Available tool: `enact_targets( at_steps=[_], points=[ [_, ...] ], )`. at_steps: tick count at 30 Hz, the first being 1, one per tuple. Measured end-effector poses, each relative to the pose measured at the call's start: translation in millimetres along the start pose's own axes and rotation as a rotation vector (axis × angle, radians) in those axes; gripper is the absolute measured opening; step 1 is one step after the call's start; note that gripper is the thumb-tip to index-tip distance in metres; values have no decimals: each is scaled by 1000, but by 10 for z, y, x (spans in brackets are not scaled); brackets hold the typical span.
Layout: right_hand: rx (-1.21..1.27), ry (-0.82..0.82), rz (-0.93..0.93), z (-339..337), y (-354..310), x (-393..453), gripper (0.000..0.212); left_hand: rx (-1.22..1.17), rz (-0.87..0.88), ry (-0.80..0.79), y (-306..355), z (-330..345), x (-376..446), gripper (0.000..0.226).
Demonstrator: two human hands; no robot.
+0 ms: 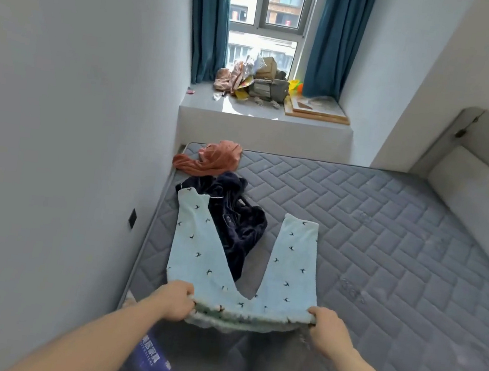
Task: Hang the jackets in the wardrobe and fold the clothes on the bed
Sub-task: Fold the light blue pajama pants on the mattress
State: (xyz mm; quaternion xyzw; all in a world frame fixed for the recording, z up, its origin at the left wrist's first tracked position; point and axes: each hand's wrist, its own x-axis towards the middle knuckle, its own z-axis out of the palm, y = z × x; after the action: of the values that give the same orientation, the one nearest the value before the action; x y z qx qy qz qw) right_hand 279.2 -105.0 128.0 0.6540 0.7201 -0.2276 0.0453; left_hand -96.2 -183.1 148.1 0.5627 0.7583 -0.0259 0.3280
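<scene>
Light blue trousers with small dark bird prints lie spread in a V on the grey quilted mattress. My left hand grips the left end of their waistband. My right hand grips the right end, and the waistband is lifted slightly off the mattress. The left leg lies over a crumpled dark navy garment. Beyond that, an orange-pink garment is bunched at the mattress's far left corner.
A white wall runs close along the bed's left side. A padded headboard stands at the right. The window ledge beyond the bed holds a pile of bags, clothes and a wooden board. Teal curtains flank the window.
</scene>
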Motion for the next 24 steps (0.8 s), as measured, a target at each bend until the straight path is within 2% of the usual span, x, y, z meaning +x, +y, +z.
enact_targets(
  at_steps=[6, 11, 16, 20, 21, 24],
  points=[
    [-80, -99, 67, 471, 89, -292, 42, -22, -17, -90, -331, 541, -210, 30],
    [-92, -120, 80, 566, 84, -409, 45, -118, 13, -41, -406, 744, -334, 15],
    [-100, -130, 103, 667, 124, -514, 36, -196, 47, 8, -440, 869, -359, 19],
    [-100, -117, 103, 730, 140, -554, 34, -305, -13, 55, -401, 898, -310, 6],
    [-96, -116, 103, 743, 143, -557, 34, -337, -33, 55, -391, 906, -295, 8],
    [-85, -133, 112, 795, 160, -564, 35, -434, -104, 37, -408, 987, -230, 33]
  ],
)
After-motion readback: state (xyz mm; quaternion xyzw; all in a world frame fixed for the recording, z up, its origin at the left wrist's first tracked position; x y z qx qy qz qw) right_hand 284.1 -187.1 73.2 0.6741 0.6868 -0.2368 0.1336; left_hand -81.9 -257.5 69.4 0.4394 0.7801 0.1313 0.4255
